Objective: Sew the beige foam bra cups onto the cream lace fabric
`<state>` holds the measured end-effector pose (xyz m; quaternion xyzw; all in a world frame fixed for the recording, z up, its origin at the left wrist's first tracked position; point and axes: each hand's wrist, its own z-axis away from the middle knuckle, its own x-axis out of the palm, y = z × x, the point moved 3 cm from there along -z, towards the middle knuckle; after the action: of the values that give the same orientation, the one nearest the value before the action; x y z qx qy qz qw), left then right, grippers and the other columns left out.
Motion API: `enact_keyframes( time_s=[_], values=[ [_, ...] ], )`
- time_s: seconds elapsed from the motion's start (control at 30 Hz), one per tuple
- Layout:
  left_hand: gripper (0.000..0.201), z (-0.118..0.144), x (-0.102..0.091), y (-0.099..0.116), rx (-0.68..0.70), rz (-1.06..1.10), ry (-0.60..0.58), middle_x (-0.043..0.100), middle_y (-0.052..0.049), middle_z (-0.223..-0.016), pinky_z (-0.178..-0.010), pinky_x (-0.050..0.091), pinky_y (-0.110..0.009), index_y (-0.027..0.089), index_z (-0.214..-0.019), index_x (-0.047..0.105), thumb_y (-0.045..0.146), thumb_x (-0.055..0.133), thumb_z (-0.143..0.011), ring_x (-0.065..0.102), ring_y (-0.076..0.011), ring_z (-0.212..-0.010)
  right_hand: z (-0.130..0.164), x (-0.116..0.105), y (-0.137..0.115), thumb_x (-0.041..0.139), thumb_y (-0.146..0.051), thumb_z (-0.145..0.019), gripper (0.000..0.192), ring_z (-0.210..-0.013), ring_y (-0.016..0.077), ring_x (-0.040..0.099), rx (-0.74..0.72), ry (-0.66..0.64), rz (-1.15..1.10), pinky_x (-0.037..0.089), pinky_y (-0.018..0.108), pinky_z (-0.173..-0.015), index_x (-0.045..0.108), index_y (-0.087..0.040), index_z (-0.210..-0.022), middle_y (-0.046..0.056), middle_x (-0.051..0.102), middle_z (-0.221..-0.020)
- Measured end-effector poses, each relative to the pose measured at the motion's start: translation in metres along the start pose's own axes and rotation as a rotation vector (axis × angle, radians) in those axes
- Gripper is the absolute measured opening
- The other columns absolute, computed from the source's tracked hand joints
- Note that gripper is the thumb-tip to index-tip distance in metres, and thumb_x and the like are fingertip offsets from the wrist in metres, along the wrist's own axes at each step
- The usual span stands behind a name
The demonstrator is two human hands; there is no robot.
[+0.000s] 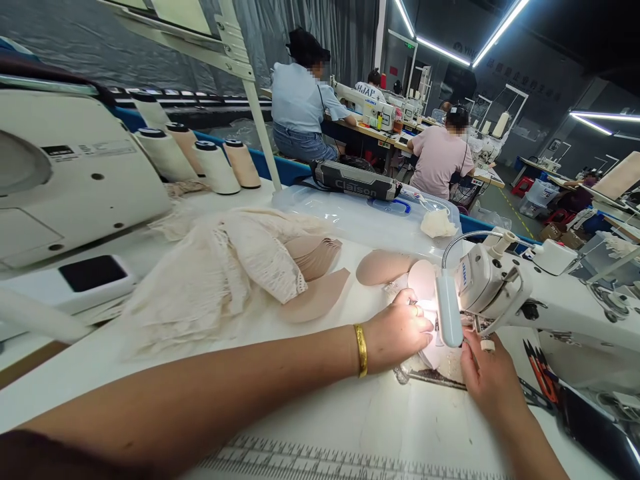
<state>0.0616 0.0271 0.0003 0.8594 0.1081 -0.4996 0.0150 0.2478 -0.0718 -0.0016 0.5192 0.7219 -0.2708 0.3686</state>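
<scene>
Grip: we pressed our left hand, gold bangle at the wrist, fingers curled down onto a pale lace piece at the needle of the sewing machine; our right hand lay flat on the near edge of the same piece, fingers spread rather than pinching, so both hands held it by pressure against the bed. The piece sat directly under the machine's gooseneck lamp, whose glare washed out the fingertips; we could not tell how close they came to the needle. Risk, as we judged it: fingers that near the needle could be caught if the fabric fed unevenly, and the loose lace edge could bunch or wander off its seam line. Surface: a white worktable with a printed ruler along its front; a heap of cream lace garments; beige foam bra cups, stacked and single, just beside the heap; a clear plastic lidded box; four thread cones behind; a second machine at the left. Room: a dim workshop under strip lights, grey curtain behind, two other people seated with backs turned at further machines, well apart from us.
</scene>
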Motion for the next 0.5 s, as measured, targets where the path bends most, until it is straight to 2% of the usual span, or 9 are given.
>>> enact_keyframes(
  time_s=[0.13, 0.27, 0.5],
  values=[
    [0.013, -0.0017, -0.0015, 0.0003, 0.012, 0.002, -0.022, 0.069, -0.007, -0.088, -0.099, 0.035, -0.052, 0.019, -0.083, 0.067, 0.007, 0.064, -0.078, 0.059, -0.0253, -0.093, -0.0046, -0.0006, 0.0013, 0.043, -0.015, -0.099, 0.027, -0.105, 0.0281, 0.064, 0.011, 0.009, -0.061, 0.057, 0.045, -0.090, 0.058, -0.019, -0.121, 0.012, 0.071, -0.108],
    [0.015, -0.0022, -0.0021, 0.0022, 0.022, 0.005, -0.006, 0.069, -0.007, -0.087, -0.098, 0.036, -0.052, 0.020, -0.086, 0.067, 0.006, 0.063, -0.080, 0.059, -0.0247, -0.092, -0.0051, 0.0000, 0.0008, 0.044, -0.014, -0.099, 0.024, -0.102, 0.0289, 0.064, 0.010, -0.002, -0.046, 0.057, 0.048, -0.090, 0.058, -0.019, -0.118, 0.011, 0.071, -0.103],
    [0.020, -0.0027, -0.0018, 0.0041, 0.044, -0.006, 0.031, 0.066, -0.006, -0.085, -0.093, 0.038, -0.051, 0.022, -0.097, 0.066, 0.007, 0.063, -0.083, 0.058, -0.0242, -0.091, -0.0041, 0.0002, -0.0001, 0.045, -0.015, -0.098, 0.025, -0.105, 0.0296, 0.064, 0.026, 0.011, -0.065, 0.056, 0.048, -0.090, 0.057, -0.020, -0.120, 0.011, 0.072, -0.111]
  ],
)
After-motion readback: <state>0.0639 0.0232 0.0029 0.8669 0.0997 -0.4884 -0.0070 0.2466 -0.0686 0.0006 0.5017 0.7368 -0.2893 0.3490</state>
